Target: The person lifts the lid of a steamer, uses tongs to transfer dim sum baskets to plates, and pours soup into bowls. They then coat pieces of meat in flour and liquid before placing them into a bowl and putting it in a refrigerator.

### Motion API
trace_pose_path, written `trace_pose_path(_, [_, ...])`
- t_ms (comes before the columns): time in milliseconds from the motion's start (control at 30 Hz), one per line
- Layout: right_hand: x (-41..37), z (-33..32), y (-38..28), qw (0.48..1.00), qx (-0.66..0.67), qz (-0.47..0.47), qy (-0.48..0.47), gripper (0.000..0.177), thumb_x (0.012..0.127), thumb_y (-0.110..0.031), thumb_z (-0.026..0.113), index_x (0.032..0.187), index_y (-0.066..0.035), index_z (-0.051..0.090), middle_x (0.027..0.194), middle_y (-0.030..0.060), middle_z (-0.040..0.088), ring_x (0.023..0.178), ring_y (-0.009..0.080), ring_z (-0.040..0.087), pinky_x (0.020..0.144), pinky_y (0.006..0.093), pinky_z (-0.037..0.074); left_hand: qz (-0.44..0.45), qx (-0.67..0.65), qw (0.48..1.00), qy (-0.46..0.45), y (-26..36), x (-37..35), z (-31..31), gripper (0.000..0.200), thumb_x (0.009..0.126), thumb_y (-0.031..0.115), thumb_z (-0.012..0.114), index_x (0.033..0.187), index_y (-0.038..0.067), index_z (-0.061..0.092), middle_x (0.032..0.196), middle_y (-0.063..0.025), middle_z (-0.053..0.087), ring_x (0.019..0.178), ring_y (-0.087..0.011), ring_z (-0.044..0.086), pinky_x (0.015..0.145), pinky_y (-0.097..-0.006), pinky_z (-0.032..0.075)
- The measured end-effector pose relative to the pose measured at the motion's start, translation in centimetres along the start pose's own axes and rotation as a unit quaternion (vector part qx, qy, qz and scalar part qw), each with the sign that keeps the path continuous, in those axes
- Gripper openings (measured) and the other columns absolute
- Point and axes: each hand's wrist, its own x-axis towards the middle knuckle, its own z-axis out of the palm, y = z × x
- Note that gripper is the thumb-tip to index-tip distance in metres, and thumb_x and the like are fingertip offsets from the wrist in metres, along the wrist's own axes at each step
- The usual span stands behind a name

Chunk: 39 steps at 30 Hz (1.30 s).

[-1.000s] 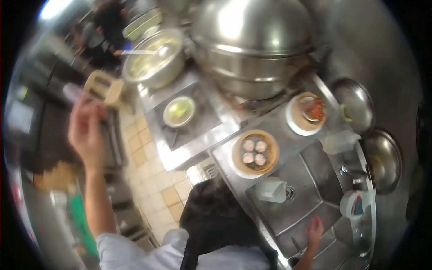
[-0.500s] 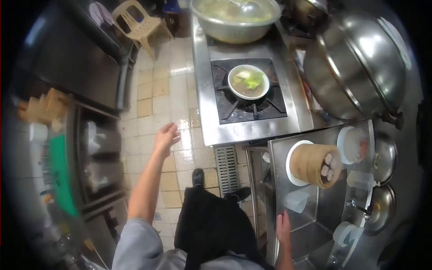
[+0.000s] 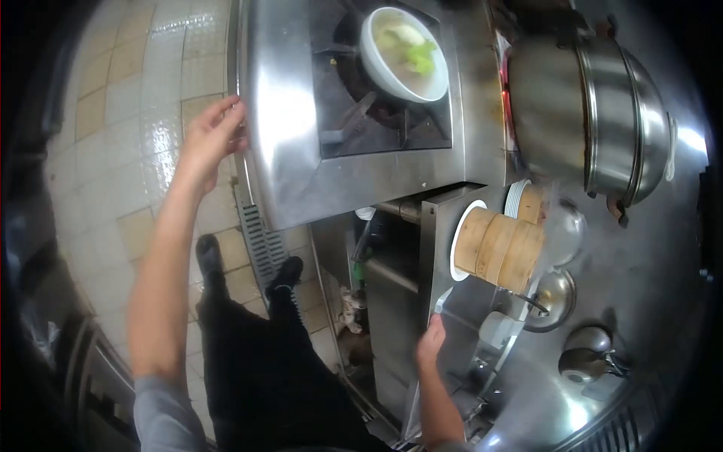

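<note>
My left hand (image 3: 215,139) is at the side edge of the steel stove (image 3: 286,181), its bent fingertips against the edge. Whatever lies under those fingers is hidden. On the stove's burner grate (image 3: 354,124) sits a white bowl (image 3: 367,54) of broth with green leaves and pale pieces. My right hand (image 3: 431,340) is by the near rim of the steel sink unit, fingers extended and holding nothing visible. Just beyond its fingertips is a clear plastic container (image 3: 443,300). Stacked bamboo steamers (image 3: 486,245) stand on a white plate (image 3: 456,252) past it.
A large lidded metal pot (image 3: 550,113) stands right of the stove. White plates (image 3: 517,197) and another steamer (image 3: 532,203) are behind the stacked steamers. Metal pans (image 3: 553,300) lie farther right. A floor drain grate (image 3: 263,241) runs beside my shoes on the tiles (image 3: 135,181).
My view has turned and moved closer to the stove. My left hand has gone from open air over the floor to the stove's edge. The right hand stays by the sink rim.
</note>
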Motion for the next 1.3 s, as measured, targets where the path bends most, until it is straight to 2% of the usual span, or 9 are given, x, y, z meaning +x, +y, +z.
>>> trace_pose_path(100, [0.2, -0.1, -0.1, 1.0, 0.005, 0.027, -0.006, 0.04, 0.107, -0.023, 0.041, 0.089, 0.007, 0.059, 0.082, 0.0064, 0.057, 0.081, 0.0157, 0.05, 0.075, 0.0322, 0.045, -0.034, -0.024, 0.999, -0.005, 0.5, -0.2, 0.2, 0.046, 0.096, 0.026, 0.069, 0.13, -0.003, 0.059, 0.097, -0.0031, 0.067, 0.08, -0.0096, 0.063, 0.071, -0.023, 0.054])
trace_pose_path(167, [0.1, -0.3, -0.3, 0.998, -0.055, 0.02, -0.005, 0.041, 0.107, -0.024, 0.041, 0.09, 0.007, 0.06, 0.083, 0.0051, 0.058, 0.081, 0.0155, 0.051, 0.075, 0.0316, 0.045, -0.051, -0.034, 0.998, -0.013, 0.1, 0.5, -0.1, 0.043, 0.096, 0.026, 0.069, 0.127, -0.003, 0.061, 0.097, -0.003, 0.067, 0.08, -0.0091, 0.063, 0.071, -0.0228, 0.054])
trace_pose_path(200, [0.1, -0.2, 0.2, 0.999, -0.028, 0.021, -0.006, 0.041, 0.107, -0.025, 0.04, 0.092, 0.006, 0.062, 0.085, 0.0053, 0.06, 0.083, 0.0154, 0.053, 0.076, 0.0318, 0.045, -0.059, -0.026, 0.998, -0.023, 0.1, 0.6, -0.4, 0.04, 0.095, 0.025, 0.07, 0.123, -0.003, 0.063, 0.096, -0.0029, 0.067, 0.079, -0.0086, 0.063, 0.072, -0.0225, 0.053])
trace_pose_path(333, [0.0, -0.5, 2.1, 0.999, 0.003, 0.037, 0.0, 0.043, 0.108, -0.028, 0.04, 0.095, 0.004, 0.065, 0.09, 0.0037, 0.064, 0.086, 0.0146, 0.056, 0.08, 0.0312, 0.045, -0.028, -0.006, 1.0, 0.009, -0.1, 0.2, 0.0, 0.031, 0.096, 0.026, 0.068, 0.112, -0.002, 0.07, 0.092, -0.0024, 0.068, 0.081, -0.0081, 0.062, 0.083, -0.0248, 0.053])
trace_pose_path(467, [0.0, -1.1, 2.7, 0.998, -0.023, 0.064, -0.009, 0.045, 0.108, -0.031, 0.038, 0.103, 0.004, 0.065, 0.096, 0.0048, 0.065, 0.09, 0.0154, 0.057, 0.083, 0.0308, 0.045, 0.009, -0.024, 1.0, -0.018, -1.1, 0.5, -0.4, 0.034, 0.094, 0.026, 0.07, 0.117, 0.0, 0.07, 0.101, -0.0051, 0.071, 0.094, -0.0113, 0.065, 0.094, -0.0263, 0.051])
trace_pose_path(767, [0.0, -0.8, 2.2, 0.998, -0.01, 0.055, -0.02, 0.047, 0.108, -0.033, 0.036, 0.101, 0.003, 0.066, 0.093, 0.0043, 0.065, 0.088, 0.0152, 0.056, 0.082, 0.0307, 0.045, 0.017, -0.023, 0.999, -0.034, -1.8, 0.9, -0.9, 0.041, 0.095, 0.025, 0.07, 0.127, 0.001, 0.065, 0.112, -0.0055, 0.07, 0.101, -0.0127, 0.065, 0.104, -0.0312, 0.047])
trace_pose_path(900, [0.1, -0.9, 2.4, 0.998, -0.026, 0.054, -0.025, 0.047, 0.108, -0.032, 0.036, 0.101, 0.004, 0.066, 0.092, 0.0046, 0.065, 0.087, 0.0152, 0.056, 0.082, 0.0307, 0.045, 0.024, -0.028, 0.999, -0.034, -2.0, 0.7, -0.8, 0.045, 0.094, 0.025, 0.071, 0.131, 0.0, 0.062, 0.112, -0.0059, 0.07, 0.102, -0.0132, 0.064, 0.104, -0.0319, 0.047])
trace_pose_path(967, [0.0, -0.7, 1.8, 0.999, -0.045, 0.012, -0.024, 0.047, 0.107, -0.032, 0.036, 0.101, 0.004, 0.066, 0.093, 0.0049, 0.066, 0.086, 0.015, 0.056, 0.081, 0.0308, 0.045, 0.016, -0.065, 0.998, -0.018, -1.9, 0.4, -0.6, 0.047, 0.094, 0.025, 0.071, 0.133, 0.0, 0.061, 0.113, -0.0061, 0.07, 0.102, -0.0134, 0.064, 0.104, -0.0326, 0.047])
trace_pose_path(1300, [0.1, -0.9, 2.4, 0.997, -0.047, 0.054, -0.021, 0.047, 0.107, -0.031, 0.035, 0.1, 0.004, 0.066, 0.093, 0.0053, 0.066, 0.086, 0.0158, 0.057, 0.081, 0.0309, 0.045, 0.036, -0.033, 0.998, -0.034, -2.7, 0.8, -1.0, 0.045, 0.094, 0.025, 0.071, 0.132, 0.004, 0.062, 0.111, -0.0076, 0.072, 0.102, -0.0141, 0.065, 0.101, -0.032, 0.048])
